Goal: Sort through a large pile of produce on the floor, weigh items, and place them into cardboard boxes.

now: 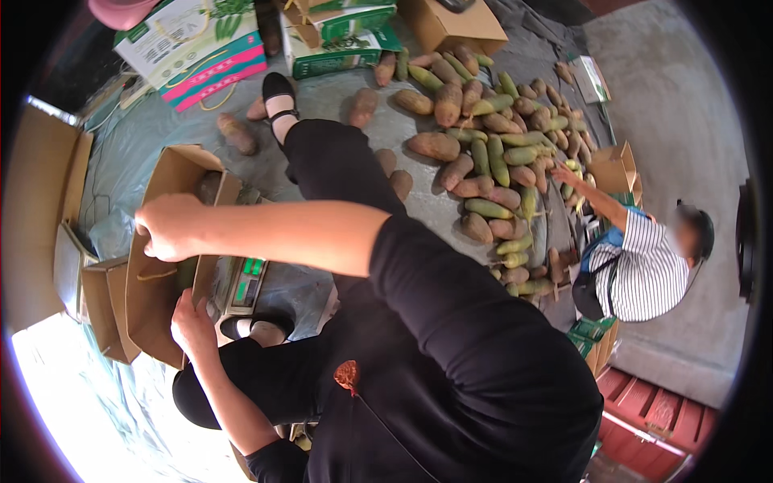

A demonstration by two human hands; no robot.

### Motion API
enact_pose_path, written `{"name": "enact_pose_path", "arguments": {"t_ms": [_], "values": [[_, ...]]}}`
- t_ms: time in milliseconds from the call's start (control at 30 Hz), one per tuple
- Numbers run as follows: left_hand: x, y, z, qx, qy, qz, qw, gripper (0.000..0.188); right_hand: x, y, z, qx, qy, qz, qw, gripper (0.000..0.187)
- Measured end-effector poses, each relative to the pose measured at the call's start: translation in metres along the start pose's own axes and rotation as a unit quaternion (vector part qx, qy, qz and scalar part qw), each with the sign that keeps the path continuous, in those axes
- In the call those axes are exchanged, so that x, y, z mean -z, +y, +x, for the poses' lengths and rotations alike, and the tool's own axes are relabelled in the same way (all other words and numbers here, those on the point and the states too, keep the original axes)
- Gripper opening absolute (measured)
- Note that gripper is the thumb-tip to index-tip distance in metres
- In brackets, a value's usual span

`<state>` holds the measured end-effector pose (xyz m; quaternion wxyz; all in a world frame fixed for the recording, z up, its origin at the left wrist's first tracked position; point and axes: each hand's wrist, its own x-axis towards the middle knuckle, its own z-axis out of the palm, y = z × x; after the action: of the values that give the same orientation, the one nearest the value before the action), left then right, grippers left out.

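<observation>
An open brown cardboard box [147, 310] stands in front of me at the left, with a rope handle on its inner side. A reddish root vegetable [209, 189] shows at its far end; the rest of its contents is mostly hidden. Over the box my right hand [167, 228] is closed, its fingers curled by the far-left wall; what they hold is hidden. My left hand [195, 326] is at the near rim, fingers pinched against the cardboard. Beside the box is a scale [245, 286] with a lit green display.
Reddish-brown and green root vegetables [491, 157] are heaped on the grey sheet. Printed cartons [189, 48] stand at the back left, with a brown box [452, 28] behind the heap. A person in a striped shirt [644, 270] reaches into the heap from the right.
</observation>
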<state>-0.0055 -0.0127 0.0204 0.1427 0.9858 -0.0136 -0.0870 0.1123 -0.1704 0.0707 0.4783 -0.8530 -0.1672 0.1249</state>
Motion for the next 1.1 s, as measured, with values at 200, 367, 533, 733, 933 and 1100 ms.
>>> {"name": "enact_pose_path", "arguments": {"t_ms": [200,367,533,733,933,1100], "values": [[-0.003,-0.009,-0.006,-0.030,0.019,-0.009,0.999,0.019,0.138,0.059,-0.083,0.039,0.220,0.105,0.969,0.029],[-0.003,-0.005,-0.005,-0.039,0.020,-0.017,0.999,0.016,0.177,0.187,-0.202,-0.184,0.328,0.011,0.926,0.027],[-0.010,-0.011,-0.001,-0.053,0.018,-0.057,0.997,0.019,0.121,0.344,-0.338,-0.386,0.321,-0.098,0.859,0.026],[-0.011,-0.015,-0.001,-0.048,0.030,-0.039,0.998,0.024,0.089,0.411,-0.442,-0.529,0.325,-0.121,0.774,0.024],[-0.009,-0.012,-0.002,-0.030,0.024,-0.047,0.998,0.023,0.121,0.443,-0.487,-0.639,0.334,-0.090,0.687,0.041],[-0.011,-0.010,0.000,-0.029,0.017,-0.054,0.998,0.021,0.150,0.470,-0.506,-0.661,0.392,-0.083,0.635,0.064]]}}
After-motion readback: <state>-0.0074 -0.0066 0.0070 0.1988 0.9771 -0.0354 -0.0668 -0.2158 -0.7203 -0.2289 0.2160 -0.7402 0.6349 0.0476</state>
